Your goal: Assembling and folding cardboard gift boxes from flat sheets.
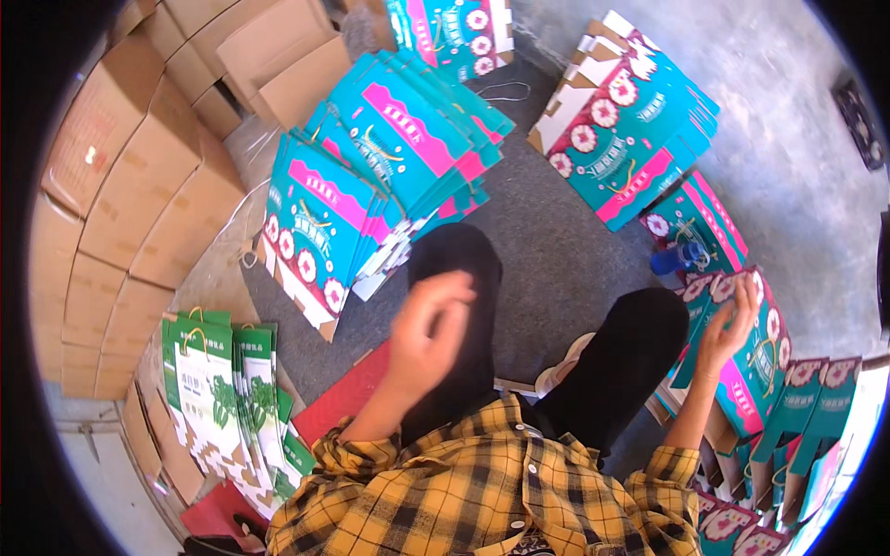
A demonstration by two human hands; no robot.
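My left hand (431, 324) is raised above my left thigh, smeared by motion. Its fingers curl loosely, with a gap to the thumb and nothing between them. On my right, my right hand (725, 329) has its fingers stretched out beside a teal and pink carton (765, 357) with flower pictures; whether it touches the carton I cannot tell. A small blue object (681, 258) rests on another such carton (709, 218) just beyond. In front of my left knee lie overlapping stacks of flattened teal and pink cartons (324, 222) with cord handles.
Another teal carton stack (640, 130) lies ahead on the right. Brown cardboard boxes (139, 157) are piled along the left wall. Green and white handled cartons (209, 389) stand at left, near a red surface (348, 394). Several opened teal cartons (802, 408) crowd the lower right.
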